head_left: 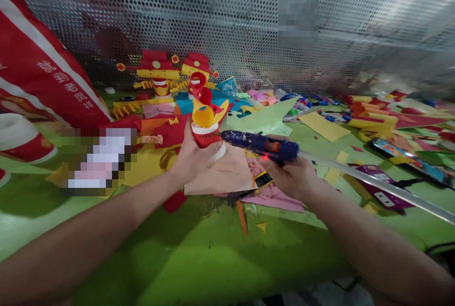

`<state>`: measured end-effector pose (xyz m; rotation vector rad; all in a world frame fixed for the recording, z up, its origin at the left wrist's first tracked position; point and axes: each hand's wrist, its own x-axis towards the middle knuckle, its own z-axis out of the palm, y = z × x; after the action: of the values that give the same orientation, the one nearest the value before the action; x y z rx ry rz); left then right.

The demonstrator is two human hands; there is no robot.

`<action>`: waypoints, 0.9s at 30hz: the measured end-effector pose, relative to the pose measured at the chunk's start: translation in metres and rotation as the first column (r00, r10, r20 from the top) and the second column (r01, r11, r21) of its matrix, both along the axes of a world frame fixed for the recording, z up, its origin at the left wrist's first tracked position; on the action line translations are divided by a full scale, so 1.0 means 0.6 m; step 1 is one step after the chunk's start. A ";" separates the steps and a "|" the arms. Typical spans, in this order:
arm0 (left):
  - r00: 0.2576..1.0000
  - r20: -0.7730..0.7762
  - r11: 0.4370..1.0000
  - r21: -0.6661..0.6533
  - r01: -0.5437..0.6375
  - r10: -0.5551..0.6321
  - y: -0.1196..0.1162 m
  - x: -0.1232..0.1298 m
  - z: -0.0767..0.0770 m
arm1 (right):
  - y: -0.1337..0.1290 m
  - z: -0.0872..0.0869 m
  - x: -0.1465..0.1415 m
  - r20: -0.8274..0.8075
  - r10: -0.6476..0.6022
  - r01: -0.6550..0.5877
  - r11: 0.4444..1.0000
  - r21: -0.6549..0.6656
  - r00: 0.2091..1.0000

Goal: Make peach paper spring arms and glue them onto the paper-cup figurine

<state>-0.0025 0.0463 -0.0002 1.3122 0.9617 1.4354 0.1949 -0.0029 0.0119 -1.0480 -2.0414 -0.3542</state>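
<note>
My left hand (194,156) is wrapped round a small red paper cup (206,139) with a white rim, near the middle of the view. Yellow and red curled paper pieces (203,115) stand up from the cup. My right hand (291,173) grips a dark blue glue gun (263,144), with a small red light showing on its body. The gun's nozzle points left, at or very near the cup's side; contact cannot be made out. A long clear glue stick (377,182) runs out of its back to the right. Beneath the cup is a peach paper sheet (220,173).
Paper figures (158,66) in red and yellow stand behind, against a perforated metal wall (213,21). A large red bag (46,59) and a cup (24,140) are at left. Coloured paper scraps, a phone (412,161) and a purple object (384,186) lie at right on the green table (213,263).
</note>
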 end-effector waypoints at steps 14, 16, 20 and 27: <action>1.000 -0.018 1.000 -0.019 -0.003 0.002 -0.001 -0.001 0.004 | 0.002 0.002 0.000 -0.027 -0.004 0.003 0.999 -0.035 1.000; 1.000 -0.023 1.000 -0.012 -0.002 0.002 -0.001 -0.002 0.002 | 0.002 0.002 0.000 -0.025 0.004 -0.005 0.999 -0.037 1.000; 0.999 -0.033 1.000 0.002 -0.004 0.004 -0.001 -0.001 0.002 | 0.005 -0.002 0.003 -0.034 -0.028 0.026 0.998 -0.051 0.999; 0.999 -0.036 1.000 0.003 0.012 -0.012 -0.001 -0.002 0.006 | 0.005 -0.001 0.004 -0.053 -0.028 0.023 0.995 -0.094 0.998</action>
<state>-0.0035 0.0455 0.0037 1.3484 0.9737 1.4088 0.1972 0.0003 0.0116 -1.1289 -2.0137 -0.2421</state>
